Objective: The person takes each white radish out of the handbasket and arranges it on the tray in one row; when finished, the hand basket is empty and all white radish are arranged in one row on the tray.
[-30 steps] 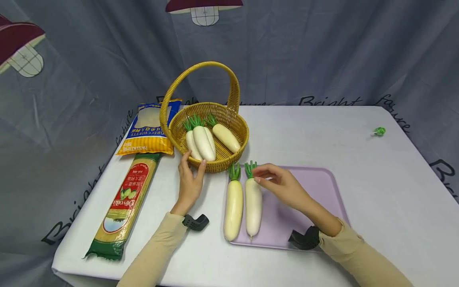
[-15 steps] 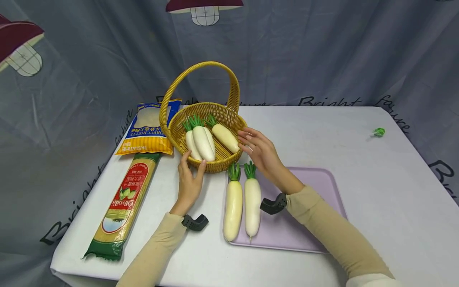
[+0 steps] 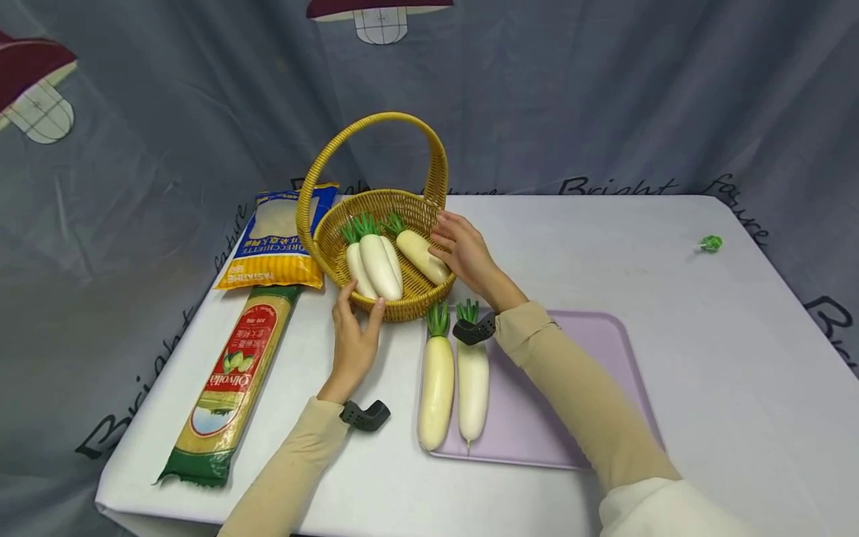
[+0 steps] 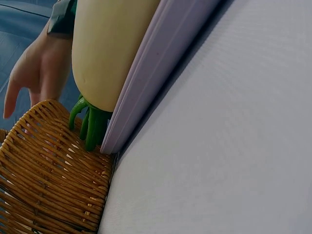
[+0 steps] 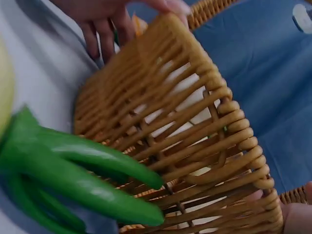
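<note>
A yellow wicker basket (image 3: 416, 304) with a tall handle holds several white radishes (image 3: 381, 268) with green tops, clustered at its left. A creamier radish (image 3: 421, 256) lies at its right side. My left hand (image 3: 356, 347) holds the basket's front rim; the right wrist view shows its thumb over the rim. My right hand (image 3: 464, 250) is at the right rim, fingers extended over the inside, near the creamier radish. In the left wrist view its fingertips are partly hidden behind the wicker wall (image 4: 53, 170). Two long radishes, one yellowish (image 3: 438, 395), one white (image 3: 473, 395), lie side by side on the tray.
The lilac tray (image 3: 537, 418) lies in front of and to the right of the basket. Left of the basket are a blue-and-yellow pasta bag (image 3: 275, 246) and a long spaghetti pack (image 3: 235, 380). A small green piece (image 3: 710, 244) lies at the far right of the white table (image 3: 738, 358).
My right hand has moved from above the white radish on the tray, up and left to the basket's right rim, its fingers now over the inside. The left hand has stayed at the front rim.
</note>
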`<control>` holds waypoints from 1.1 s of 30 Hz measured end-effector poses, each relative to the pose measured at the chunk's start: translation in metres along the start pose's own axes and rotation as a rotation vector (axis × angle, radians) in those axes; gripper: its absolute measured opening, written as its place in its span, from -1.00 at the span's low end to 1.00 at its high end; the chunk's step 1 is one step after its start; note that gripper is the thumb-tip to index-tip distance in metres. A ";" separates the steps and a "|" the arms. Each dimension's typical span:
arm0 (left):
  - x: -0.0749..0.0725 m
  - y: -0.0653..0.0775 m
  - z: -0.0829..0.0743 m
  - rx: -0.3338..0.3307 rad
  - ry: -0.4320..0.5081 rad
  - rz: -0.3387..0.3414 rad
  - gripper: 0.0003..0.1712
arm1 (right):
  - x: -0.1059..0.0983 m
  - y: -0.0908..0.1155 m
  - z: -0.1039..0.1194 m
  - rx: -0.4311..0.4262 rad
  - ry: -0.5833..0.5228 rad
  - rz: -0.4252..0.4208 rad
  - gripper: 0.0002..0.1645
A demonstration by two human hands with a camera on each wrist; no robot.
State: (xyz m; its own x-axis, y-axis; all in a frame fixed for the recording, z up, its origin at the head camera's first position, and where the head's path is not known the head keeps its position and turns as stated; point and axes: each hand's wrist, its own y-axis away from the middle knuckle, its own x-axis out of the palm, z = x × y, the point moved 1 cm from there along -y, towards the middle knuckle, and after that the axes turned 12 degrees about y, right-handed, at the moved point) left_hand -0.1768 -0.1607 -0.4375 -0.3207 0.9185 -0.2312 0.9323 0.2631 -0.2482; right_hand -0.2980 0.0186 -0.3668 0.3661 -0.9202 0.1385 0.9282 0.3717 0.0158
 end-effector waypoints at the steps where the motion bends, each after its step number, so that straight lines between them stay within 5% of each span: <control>1: 0.000 0.000 0.000 0.001 0.001 0.001 -0.29 | 0.001 -0.003 -0.001 -0.002 0.068 -0.023 -0.36; 6: 0.000 0.000 0.000 0.006 0.005 0.001 -0.29 | 0.009 -0.012 -0.001 0.030 0.520 -0.133 -0.32; 10: 0.000 0.002 0.001 -0.006 0.008 -0.001 -0.28 | 0.015 -0.015 0.000 0.118 0.715 -0.129 -0.24; 20: 0.000 0.001 0.002 0.014 0.011 0.011 -0.28 | 0.023 -0.022 0.007 0.395 0.727 -0.040 0.01; 26: 0.001 0.001 0.003 0.021 0.014 0.008 -0.28 | 0.024 -0.024 0.008 0.434 0.753 0.005 -0.02; 33: 0.000 0.001 0.002 0.028 0.009 0.005 -0.30 | 0.030 -0.026 0.002 0.422 0.906 -0.001 0.08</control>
State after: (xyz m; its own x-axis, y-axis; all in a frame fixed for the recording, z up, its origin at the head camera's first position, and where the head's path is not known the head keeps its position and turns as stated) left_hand -0.1764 -0.1610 -0.4401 -0.3148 0.9224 -0.2238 0.9287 0.2507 -0.2732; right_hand -0.3111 -0.0182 -0.3609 0.4406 -0.6017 -0.6662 0.8935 0.2221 0.3904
